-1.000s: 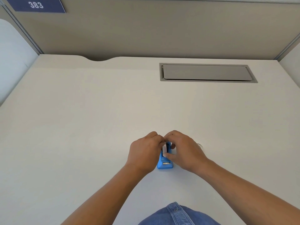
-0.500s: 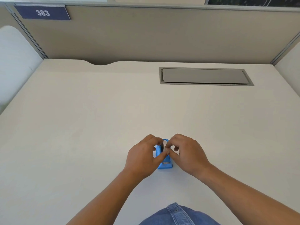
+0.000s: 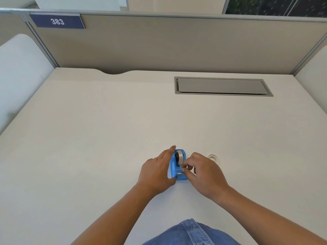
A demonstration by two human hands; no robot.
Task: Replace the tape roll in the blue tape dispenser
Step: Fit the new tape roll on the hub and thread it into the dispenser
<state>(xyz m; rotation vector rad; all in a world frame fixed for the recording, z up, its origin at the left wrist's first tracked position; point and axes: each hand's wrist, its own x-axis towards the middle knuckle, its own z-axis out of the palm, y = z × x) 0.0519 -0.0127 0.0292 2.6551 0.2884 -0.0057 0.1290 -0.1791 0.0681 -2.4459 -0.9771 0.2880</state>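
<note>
dispenser: the blue tape dispenser (image 3: 178, 167) stands on the bench (image 3: 106, 129) just in front of me, cutter end toward me, between my two hands.
roll: i see a tape roll (image 3: 180, 155) seated upright in the far end of the dispenser, pale band on a dark core.
left hand: my left hand (image 3: 158, 172) lies flat along the dispenser's left wall, fingers stretched out straight and touching it, not curled round anything; it reads as a steadying press.
right hand: my right hand (image 3: 205, 171) sits at the right side near the cutter, thumb and forefinger drawn together in a pinch. i judge they hold the free end of the tape, but i cannot tell for sure.
spare ring: a pale ring (image 3: 212, 157) lies flat on the bench just beyond my right hand; probably the other roll or a spent core, which one i cannot say.
done so far: a roll is in the cradle, so i judge the swap itself is nearly over.
left to do: draw the tape end down to the cutter and stick it there.
hard to see: the tape end is too thin and clear to make out; the cutter blade is partly behind my right fingers; the dispenser's right wall is hidden.
</note>
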